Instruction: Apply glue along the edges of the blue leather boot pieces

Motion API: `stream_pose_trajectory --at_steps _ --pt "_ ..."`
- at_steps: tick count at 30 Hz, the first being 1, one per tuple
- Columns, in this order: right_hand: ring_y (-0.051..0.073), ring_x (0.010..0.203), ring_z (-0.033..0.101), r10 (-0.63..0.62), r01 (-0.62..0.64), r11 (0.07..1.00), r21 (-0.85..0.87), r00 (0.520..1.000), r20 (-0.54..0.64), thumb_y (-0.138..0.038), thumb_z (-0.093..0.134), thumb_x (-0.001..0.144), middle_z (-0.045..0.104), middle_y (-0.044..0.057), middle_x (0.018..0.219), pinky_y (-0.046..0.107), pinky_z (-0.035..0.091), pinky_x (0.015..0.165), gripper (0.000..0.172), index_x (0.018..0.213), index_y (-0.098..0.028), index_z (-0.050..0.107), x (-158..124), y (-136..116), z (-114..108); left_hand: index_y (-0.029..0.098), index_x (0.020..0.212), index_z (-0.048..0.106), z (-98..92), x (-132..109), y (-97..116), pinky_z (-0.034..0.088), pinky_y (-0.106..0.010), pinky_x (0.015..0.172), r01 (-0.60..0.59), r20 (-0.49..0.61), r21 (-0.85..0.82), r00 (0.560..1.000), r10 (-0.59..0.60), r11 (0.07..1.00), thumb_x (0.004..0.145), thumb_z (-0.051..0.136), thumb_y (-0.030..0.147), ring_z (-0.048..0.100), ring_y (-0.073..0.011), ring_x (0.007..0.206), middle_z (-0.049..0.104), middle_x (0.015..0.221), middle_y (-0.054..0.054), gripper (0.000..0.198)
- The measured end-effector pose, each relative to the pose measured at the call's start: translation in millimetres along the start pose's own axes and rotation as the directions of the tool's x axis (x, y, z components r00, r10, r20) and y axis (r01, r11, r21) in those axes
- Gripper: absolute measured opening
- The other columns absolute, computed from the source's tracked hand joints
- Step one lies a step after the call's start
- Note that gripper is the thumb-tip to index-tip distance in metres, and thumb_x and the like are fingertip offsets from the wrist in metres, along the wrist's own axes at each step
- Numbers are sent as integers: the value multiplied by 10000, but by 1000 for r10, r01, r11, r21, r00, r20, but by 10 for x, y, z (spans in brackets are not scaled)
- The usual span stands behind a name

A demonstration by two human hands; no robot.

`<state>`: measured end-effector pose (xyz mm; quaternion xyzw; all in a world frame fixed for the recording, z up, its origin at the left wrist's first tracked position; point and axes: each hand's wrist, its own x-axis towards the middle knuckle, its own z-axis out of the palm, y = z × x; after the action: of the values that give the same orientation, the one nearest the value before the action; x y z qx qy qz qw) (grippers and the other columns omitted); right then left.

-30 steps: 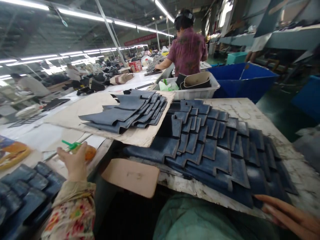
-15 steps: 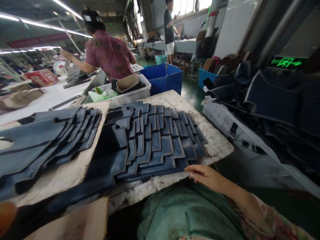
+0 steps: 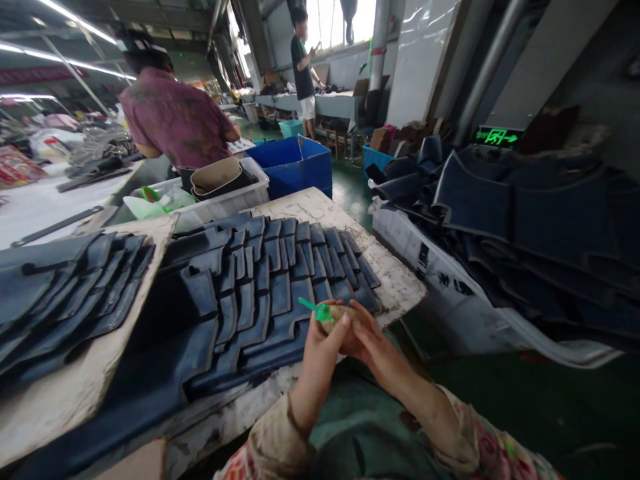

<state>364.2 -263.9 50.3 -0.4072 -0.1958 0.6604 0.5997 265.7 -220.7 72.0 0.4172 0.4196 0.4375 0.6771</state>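
Both hands are together in front of me at the near edge of the board. My left hand (image 3: 317,350) is wrapped around a tan squeeze bottle (image 3: 340,312) with a bright green nozzle (image 3: 313,309) that points left. My right hand (image 3: 373,337) closes on the bottle's other side, and its fingers partly hide the body. Just beyond the hands, dark blue leather-like pieces (image 3: 280,293) lie in overlapping rows, their edges stepped and pale. These rest on a worn white board (image 3: 395,283).
More blue pieces (image 3: 65,287) lie on a second board at left. A white bin (image 3: 250,193) and a blue bin (image 3: 305,167) stand behind. To the right, a large white container (image 3: 450,287) is heaped with dark pieces. A co-worker (image 3: 175,120) sits ahead; another person (image 3: 303,73) stands farther off.
My right hand has left the pieces' near edge and come to the bottle. My left hand has come into view holding it. The view has swung to the right.
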Motion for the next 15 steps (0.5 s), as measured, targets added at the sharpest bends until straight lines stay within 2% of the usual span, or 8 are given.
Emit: stream_pose_trajectory --at_steps 2,5,11,13,15 --pt "214 1033 607 -16 19 1000 22 994 -111 -543 686 694 516 78 1320 349 513 802 787 1339 -289 315 4 -32 -122 211 1038 561 120 69 -104 474 -282 876 77 48 -68 996 -74 995 657 726 472 619 -172 961 651 1029 -47 491" --pt "224 1033 607 -29 31 999 7 982 -185 -545 652 725 515 72 1332 341 524 757 694 1310 -301 370 20 -53 -265 192 1040 594 185 134 -159 457 -289 893 139 115 -80 985 -129 987 685 710 474 609 -184 985 652 1041 -65 468" --pt "253 1132 560 -42 46 999 22 981 -191 -563 574 783 505 84 1345 405 513 844 649 1334 -282 381 91 -64 -327 194 1013 599 245 202 -200 464 -286 871 132 107 -123 987 -120 984 675 729 435 612 -174 938 653 996 -51 435" --pt "249 1147 554 -97 97 995 -8 979 -180 -552 581 783 525 77 1324 413 497 890 681 1365 -284 351 111 -46 -345 190 991 593 273 230 -220 465 -282 867 109 73 -140 992 -99 984 668 735 425 610 -167 922 647 980 -44 424" --pt "230 1179 533 -184 166 980 -109 967 -175 -508 621 769 512 44 1340 396 479 931 747 1405 -323 278 124 -22 -379 185 975 582 309 261 -241 465 -282 868 102 37 -165 995 -97 981 670 731 432 610 -162 910 639 972 -42 420"
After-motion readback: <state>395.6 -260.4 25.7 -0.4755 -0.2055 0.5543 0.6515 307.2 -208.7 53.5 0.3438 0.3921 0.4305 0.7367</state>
